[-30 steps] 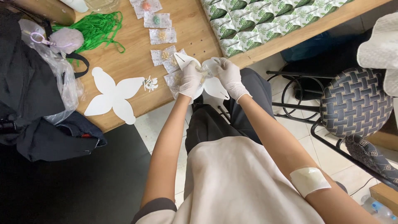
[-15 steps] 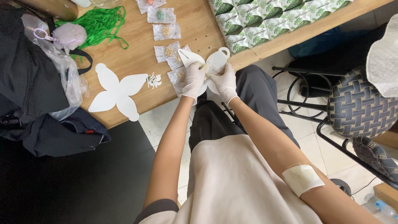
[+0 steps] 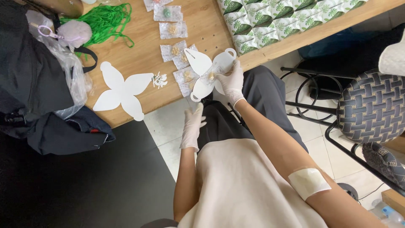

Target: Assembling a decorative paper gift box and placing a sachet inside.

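Note:
My right hand (image 3: 232, 82), in a white glove, holds a white petal-shaped paper cutout (image 3: 201, 64) at the edge of the wooden table (image 3: 139, 50), with a small clear sachet pressed against it. My left hand (image 3: 193, 126), also gloved, hangs below the table edge over my lap, fingers loosely apart and holding nothing. A second flat white cutout (image 3: 122, 90) lies on the table to the left. Several small clear sachets (image 3: 173, 30) lie in a row near the held cutout.
Green string (image 3: 103, 21) and a plastic bag (image 3: 69, 63) lie at the table's left, over dark fabric (image 3: 33, 84). Green-and-white packs (image 3: 270, 19) line the far edge. A woven-seat metal chair (image 3: 371, 107) stands at the right. A bandage sits on my right forearm.
My left hand has let go of the cutout and dropped below the table edge. My right hand alone now holds the cutout, which has opened out.

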